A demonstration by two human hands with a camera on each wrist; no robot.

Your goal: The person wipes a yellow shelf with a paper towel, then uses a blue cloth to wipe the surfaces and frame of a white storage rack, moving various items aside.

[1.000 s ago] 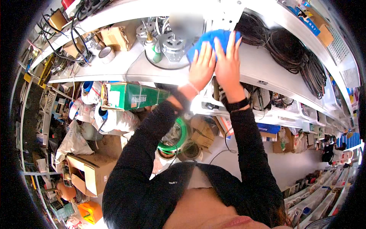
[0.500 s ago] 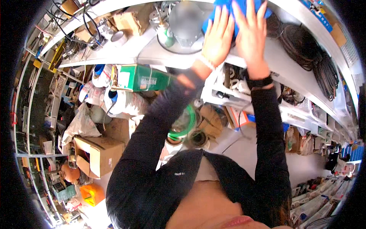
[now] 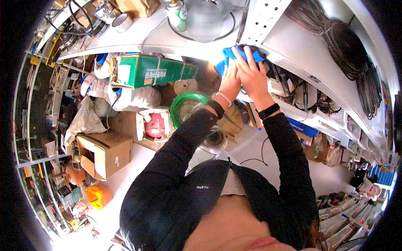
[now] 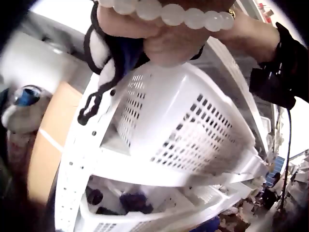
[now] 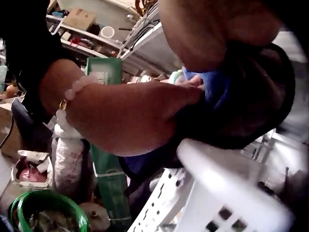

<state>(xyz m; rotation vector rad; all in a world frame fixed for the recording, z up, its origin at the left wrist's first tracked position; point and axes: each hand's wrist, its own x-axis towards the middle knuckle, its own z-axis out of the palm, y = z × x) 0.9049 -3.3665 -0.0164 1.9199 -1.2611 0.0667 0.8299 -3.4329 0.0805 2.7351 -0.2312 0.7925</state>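
Observation:
A blue cloth with dark edging is bunched at the shelf's front edge, beside a perforated white upright. My left hand lies on it with fingers extended close together. Beside it, nearly touching, my right hand presses the cloth with slightly spread fingers. Both thumbs are hard to make out in the head view. In the left wrist view a dark-edged strip of the cloth hangs by my left hand, above a white basket. Blue fabric lies between both hands in the right wrist view.
Coiled black cables lie on the right shelf. A spray can and a blurred round object stand on the left shelf. Below are a green box, a green hose coil and a cardboard box.
Both hands and the cloth moved up over the shelf, then back down to its front edge. The cloth, spread flatter before, is now more bunched; the head view has also shifted.

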